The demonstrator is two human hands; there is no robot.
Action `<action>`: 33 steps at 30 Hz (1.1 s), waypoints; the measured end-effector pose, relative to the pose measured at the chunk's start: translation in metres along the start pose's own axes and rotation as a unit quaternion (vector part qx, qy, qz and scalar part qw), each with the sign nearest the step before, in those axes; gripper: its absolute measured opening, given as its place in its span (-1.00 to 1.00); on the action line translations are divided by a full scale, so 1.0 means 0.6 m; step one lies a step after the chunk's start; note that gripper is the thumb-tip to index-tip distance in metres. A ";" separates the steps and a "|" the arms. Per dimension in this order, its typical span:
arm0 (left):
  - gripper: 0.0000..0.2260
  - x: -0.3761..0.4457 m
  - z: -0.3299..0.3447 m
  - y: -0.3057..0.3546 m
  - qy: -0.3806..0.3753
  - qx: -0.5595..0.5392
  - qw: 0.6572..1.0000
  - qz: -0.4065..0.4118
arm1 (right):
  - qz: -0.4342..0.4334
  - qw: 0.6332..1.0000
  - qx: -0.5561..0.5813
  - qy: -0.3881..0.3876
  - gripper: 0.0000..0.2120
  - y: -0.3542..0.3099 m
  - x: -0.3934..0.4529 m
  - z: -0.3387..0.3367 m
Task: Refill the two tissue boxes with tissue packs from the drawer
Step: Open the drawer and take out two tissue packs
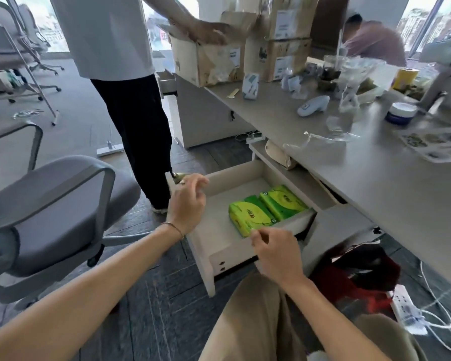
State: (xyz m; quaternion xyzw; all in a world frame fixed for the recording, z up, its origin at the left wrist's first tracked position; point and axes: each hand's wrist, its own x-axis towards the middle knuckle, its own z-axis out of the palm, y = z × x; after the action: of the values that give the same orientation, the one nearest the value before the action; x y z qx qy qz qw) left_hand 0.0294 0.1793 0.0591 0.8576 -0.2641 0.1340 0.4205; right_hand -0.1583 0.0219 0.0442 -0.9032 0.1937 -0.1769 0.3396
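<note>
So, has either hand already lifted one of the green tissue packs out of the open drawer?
No: both green plastic-wrapped tissue packs lie flat inside the open beige drawer, and neither hand grips one.

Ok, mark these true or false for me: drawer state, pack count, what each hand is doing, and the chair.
1. The pale under-desk drawer is pulled open. True.
2. It holds three green plastic-wrapped tissue packs. False: two green tissue packs lie side by side.
3. The right hand is at the nearer pack's edge. True.
4. The left hand grips a pack. False: it is empty, over the drawer's left side.
5. The grey office chair stands right of the drawer. False: it is on the left.
</note>
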 end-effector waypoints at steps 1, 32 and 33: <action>-0.67 0.012 0.015 0.022 -0.089 0.020 0.995 0.048 | 0.022 1.000 -0.001 0.014 -0.62 0.007 0.013 -0.012; -0.31 0.025 0.062 -0.018 -0.444 0.349 0.824 0.053 | 0.163 0.930 -0.251 -0.213 0.01 0.073 0.277 0.061; -0.30 0.024 0.062 -0.019 -0.443 0.350 0.824 0.056 | 0.169 0.931 -0.251 -0.205 0.00 0.077 0.280 0.065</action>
State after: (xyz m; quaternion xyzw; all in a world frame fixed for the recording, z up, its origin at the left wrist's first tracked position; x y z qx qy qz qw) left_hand 0.0481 0.1504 0.0357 0.8982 -0.4045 -0.1533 -0.0782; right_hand -0.0064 -0.0677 0.0168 -0.9296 0.3074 0.1259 0.1594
